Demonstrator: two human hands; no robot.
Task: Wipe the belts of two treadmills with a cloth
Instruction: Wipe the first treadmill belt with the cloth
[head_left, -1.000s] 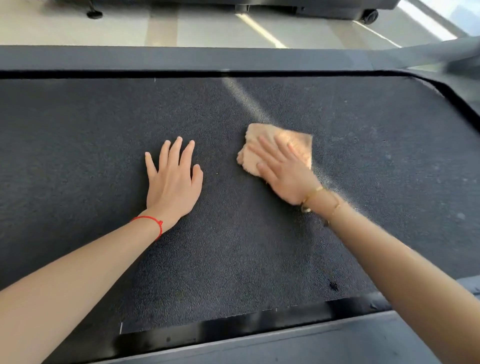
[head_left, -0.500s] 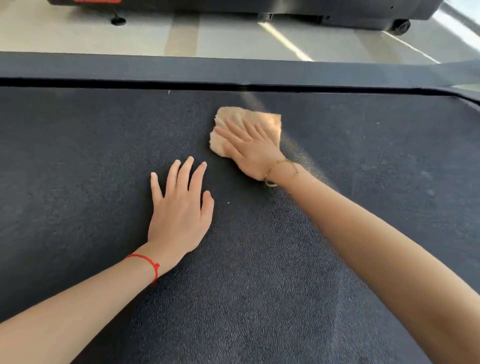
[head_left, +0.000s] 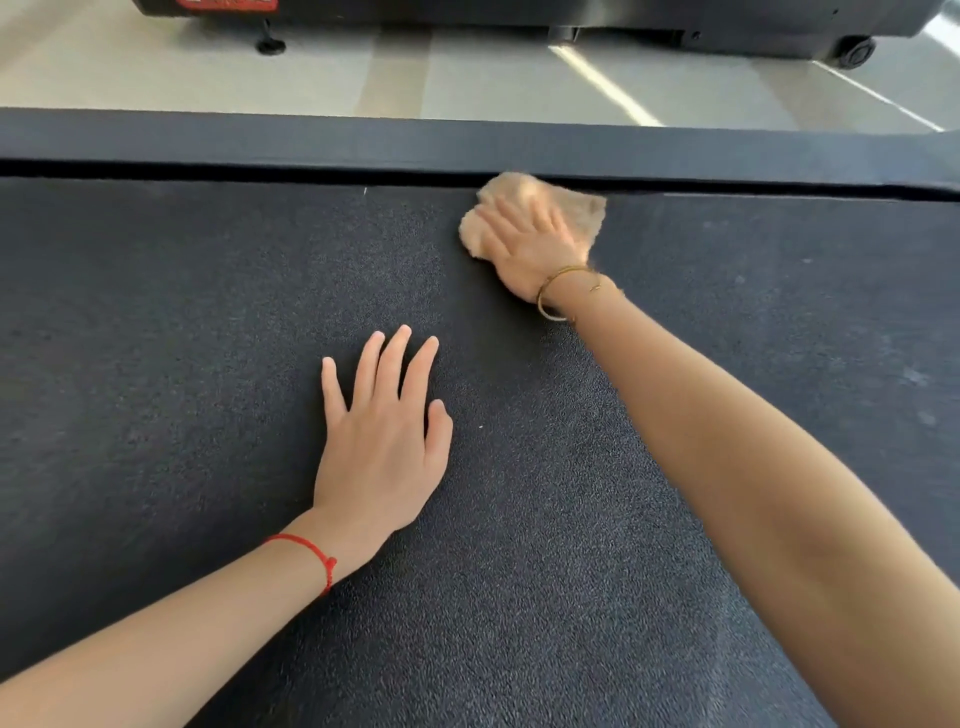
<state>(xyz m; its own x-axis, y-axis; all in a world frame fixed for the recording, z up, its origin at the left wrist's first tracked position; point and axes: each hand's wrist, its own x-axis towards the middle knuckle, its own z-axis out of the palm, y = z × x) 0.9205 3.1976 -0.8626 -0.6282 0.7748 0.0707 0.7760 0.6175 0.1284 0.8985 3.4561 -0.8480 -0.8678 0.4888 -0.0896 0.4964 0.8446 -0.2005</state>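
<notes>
A dark textured treadmill belt (head_left: 208, 338) fills most of the view. My right hand (head_left: 530, 244) presses flat, fingers straight, on a tan cloth (head_left: 582, 208) at the belt's far edge, right against the side rail (head_left: 311, 143). The hand and cloth are motion-blurred. My left hand (head_left: 382, 441) lies flat on the middle of the belt, fingers spread, holding nothing. It wears a red string at the wrist; the right wrist has a gold bangle.
Beyond the rail is a pale tiled floor (head_left: 156, 67). The black base of another machine (head_left: 571, 15) stands at the top, with a foot (head_left: 270, 47) and a wheel (head_left: 857, 52).
My right hand has pushed the cloth away from me, from mid-belt to the far edge by the rail. My left hand has stayed planted on the belt while the view shifted forward.
</notes>
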